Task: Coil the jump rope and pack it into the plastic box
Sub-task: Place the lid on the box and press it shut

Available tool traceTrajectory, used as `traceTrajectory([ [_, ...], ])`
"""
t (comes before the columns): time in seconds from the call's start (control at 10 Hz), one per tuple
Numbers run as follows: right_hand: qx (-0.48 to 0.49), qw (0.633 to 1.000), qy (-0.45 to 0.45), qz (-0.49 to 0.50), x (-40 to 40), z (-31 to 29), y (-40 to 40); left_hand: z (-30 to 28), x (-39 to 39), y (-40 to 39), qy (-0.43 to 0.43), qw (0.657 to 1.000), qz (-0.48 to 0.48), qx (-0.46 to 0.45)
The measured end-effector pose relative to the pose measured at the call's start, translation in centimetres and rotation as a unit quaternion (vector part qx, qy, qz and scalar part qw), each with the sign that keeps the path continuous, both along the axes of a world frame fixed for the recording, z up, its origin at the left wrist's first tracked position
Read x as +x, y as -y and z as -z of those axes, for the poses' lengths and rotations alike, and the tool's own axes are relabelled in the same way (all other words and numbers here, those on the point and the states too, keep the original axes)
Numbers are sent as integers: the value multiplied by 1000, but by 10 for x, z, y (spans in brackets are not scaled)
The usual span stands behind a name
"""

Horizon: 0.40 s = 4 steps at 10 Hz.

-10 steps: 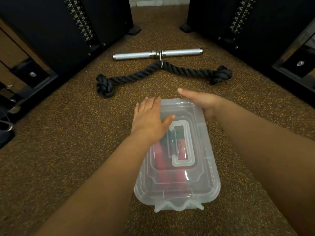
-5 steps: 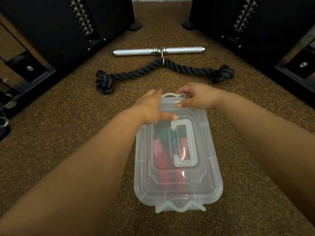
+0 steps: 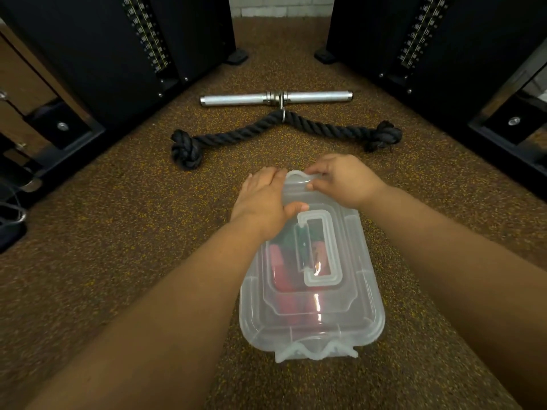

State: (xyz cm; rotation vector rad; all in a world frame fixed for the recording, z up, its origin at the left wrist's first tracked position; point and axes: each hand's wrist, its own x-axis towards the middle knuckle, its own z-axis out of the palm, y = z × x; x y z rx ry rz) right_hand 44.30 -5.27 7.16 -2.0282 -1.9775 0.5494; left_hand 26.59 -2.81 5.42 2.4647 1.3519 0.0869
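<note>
I saw a clear plastic box with its see-through lid (image 3: 310,294) on the brown speckled floor (image 3: 118,247). Inside it, under the lid, lay the jump rope with red handles and a dark green cord (image 3: 284,276). The left hand (image 3: 263,199) lay flat on the far left part of the lid, fingers close together, thumb pointing across the lid. The right hand (image 3: 344,180) pinched the small clear latch (image 3: 299,179) at the far end of the box between thumb and fingers. The near latch (image 3: 315,350) sat well behind both hands. Past the fingertips lay a thick black knotted rope (image 3: 281,131), and beyond that a shiny metal bar (image 3: 276,97).
</note>
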Motion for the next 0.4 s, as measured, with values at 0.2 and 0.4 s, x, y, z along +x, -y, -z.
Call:
traceTrajectory([
  [0.2, 36, 997, 64, 38, -23, 10, 19, -2, 0, 22, -48, 999, -15, 1],
  [0.4, -25, 993, 112, 31, -41, -7, 18, -40, -10, 12, -37, 999, 8, 0],
])
